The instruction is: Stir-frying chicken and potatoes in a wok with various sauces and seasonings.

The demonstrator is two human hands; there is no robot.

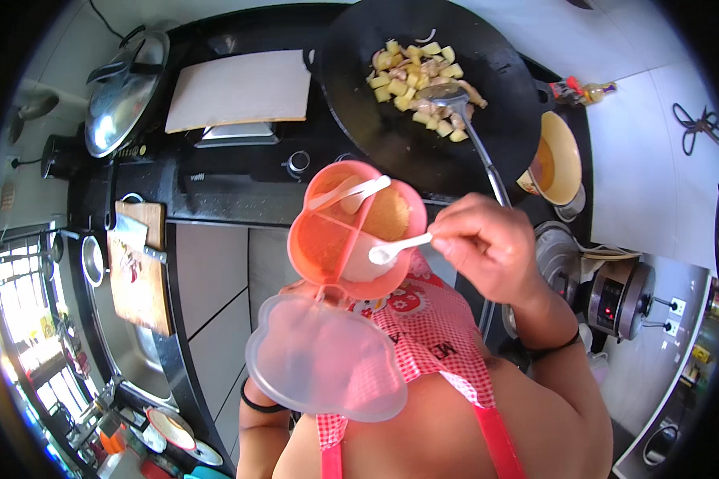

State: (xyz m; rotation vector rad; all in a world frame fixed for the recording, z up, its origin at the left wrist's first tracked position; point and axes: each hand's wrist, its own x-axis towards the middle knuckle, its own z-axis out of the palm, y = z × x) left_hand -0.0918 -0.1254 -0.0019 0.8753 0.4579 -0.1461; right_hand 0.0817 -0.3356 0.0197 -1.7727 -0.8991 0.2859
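My right hand (485,245) pinches a small white spoon (408,242), its bowl heaped with white granules over a pink divided seasoning box (418,209). That compartment holds white granules (359,263); another holds tan powder (389,212) with a second white spoon (366,187) reaching across. My left hand (296,288), mostly hidden behind the clear lid (329,359), supports the box from below. Ahead, a black wok (359,114) contains diced potatoes and pale meat pieces (416,78). A metal turner (482,149) rests in it; its handle passes behind my right hand, and whether that hand grips it is hidden.
Left of the wok, a white board (239,90) covers part of the stove. A domed lid (126,96) stands farther left. A cleaver (133,232) lies on a wooden cutting board (138,287) beside the sink (138,353). At right are a yellow bowl (566,155) and an electric cooker (614,299).
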